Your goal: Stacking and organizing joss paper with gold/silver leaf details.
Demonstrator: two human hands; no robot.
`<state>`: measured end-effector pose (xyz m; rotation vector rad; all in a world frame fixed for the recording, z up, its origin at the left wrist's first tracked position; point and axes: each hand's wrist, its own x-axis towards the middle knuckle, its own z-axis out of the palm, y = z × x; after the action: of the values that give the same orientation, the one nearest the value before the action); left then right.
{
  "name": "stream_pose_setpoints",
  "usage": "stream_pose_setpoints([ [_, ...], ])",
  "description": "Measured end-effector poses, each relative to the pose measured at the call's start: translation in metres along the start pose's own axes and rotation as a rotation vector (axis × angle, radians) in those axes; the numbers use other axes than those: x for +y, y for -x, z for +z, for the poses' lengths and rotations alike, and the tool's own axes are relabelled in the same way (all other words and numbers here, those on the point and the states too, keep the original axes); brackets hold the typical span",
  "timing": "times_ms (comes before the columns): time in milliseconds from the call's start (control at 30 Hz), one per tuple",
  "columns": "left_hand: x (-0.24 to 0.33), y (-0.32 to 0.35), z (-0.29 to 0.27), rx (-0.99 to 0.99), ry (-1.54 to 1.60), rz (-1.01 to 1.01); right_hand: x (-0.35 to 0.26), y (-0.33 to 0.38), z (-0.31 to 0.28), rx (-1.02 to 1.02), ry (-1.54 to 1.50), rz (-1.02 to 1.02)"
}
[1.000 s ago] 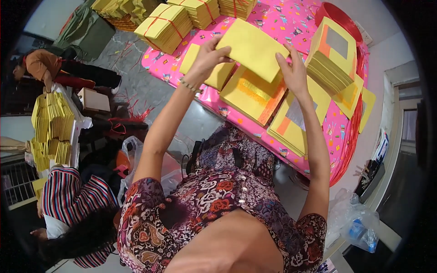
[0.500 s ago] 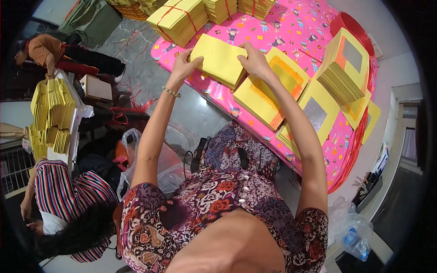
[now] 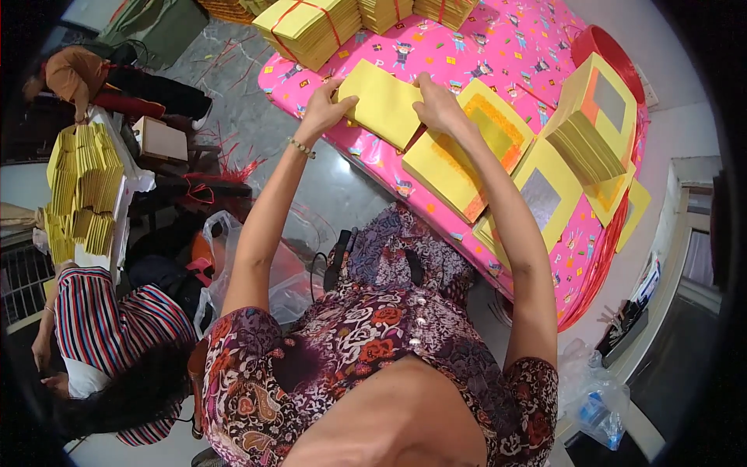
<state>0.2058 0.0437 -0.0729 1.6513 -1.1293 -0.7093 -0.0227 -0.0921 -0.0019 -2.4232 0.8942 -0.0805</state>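
Observation:
Between my two hands is a stack of yellow paper (image 3: 380, 100), lying at the near left edge of a pink-covered table. My left hand (image 3: 325, 109) grips its left end, thumb on top and fingers down the side. At the opposite end, my right hand (image 3: 440, 107) holds the stack the same way. The undersides of the fingers are hidden. Close under my right forearm lies a yellow paper stack with an orange-bordered gold square (image 3: 490, 128). Beside it is a yellow stack with a silver square (image 3: 537, 194).
Yellow bundles tied with red string (image 3: 307, 27) stand at the table's far left. A tall yellow stack (image 3: 591, 117), a red basin (image 3: 603, 50) and red strings (image 3: 595, 272) are on the right. Two people work at left beside a table of folded yellow paper (image 3: 85, 167).
The whole view has shifted slightly. Both hands stay on the ends of the yellow paper stack, with little visible movement.

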Motion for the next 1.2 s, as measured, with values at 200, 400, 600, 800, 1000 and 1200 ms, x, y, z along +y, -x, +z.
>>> stream_pose_setpoints([
  [200, 0.028, 0.007, 0.01, 0.109, -0.336, -0.049, 0.001, -0.004, 0.012, -0.016, 0.1, 0.029],
  [400, 0.047, 0.021, 0.031, 0.417, -0.787, 0.25, -0.001, 0.001, 0.026, 0.184, 0.226, -0.071],
  [600, 0.035, 0.019, 0.044, -0.007, -0.529, 0.466, 0.005, 0.0, 0.029, 0.298, 0.345, -0.144],
  [800, 0.028, 0.025, 0.052, -0.072, -0.906, 0.528, 0.007, 0.023, 0.012, 0.551, 0.222, -0.326],
  [1000, 0.024, 0.02, 0.046, -0.092, -0.941, 0.541, 0.014, 0.105, -0.023, 0.476, -0.027, -0.273],
  [1200, 0.036, 0.008, 0.034, -0.189, -0.978, 0.504, 0.025, 0.198, -0.02, 0.357, -0.061, -0.151],
])
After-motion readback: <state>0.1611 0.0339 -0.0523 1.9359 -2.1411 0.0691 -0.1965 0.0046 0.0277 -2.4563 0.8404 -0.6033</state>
